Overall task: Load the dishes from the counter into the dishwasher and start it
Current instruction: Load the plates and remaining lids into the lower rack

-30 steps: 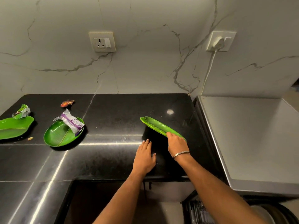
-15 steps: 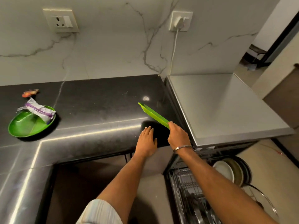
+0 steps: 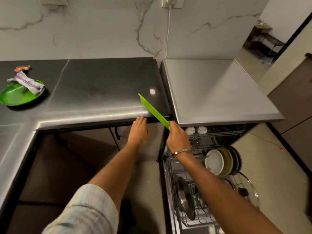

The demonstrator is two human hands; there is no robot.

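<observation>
Right hand [image 3: 177,137] grips the near end of a long green leaf-shaped plate [image 3: 152,110], held edge-on and tilted over the front edge of the black counter [image 3: 101,92]; left hand [image 3: 139,130] hangs with fingers straight just below that edge, touching nothing I can confirm. Pulled-out lower dishwasher rack [image 3: 175,168] sits below the right forearm, holding upright plates [image 3: 219,162] and a steel lid [image 3: 185,198]. Far left on the counter: round green plate [image 3: 15,98] with a crumpled wrapper [image 3: 28,81] on it (second small wrapper [image 3: 22,68] just behind).
</observation>
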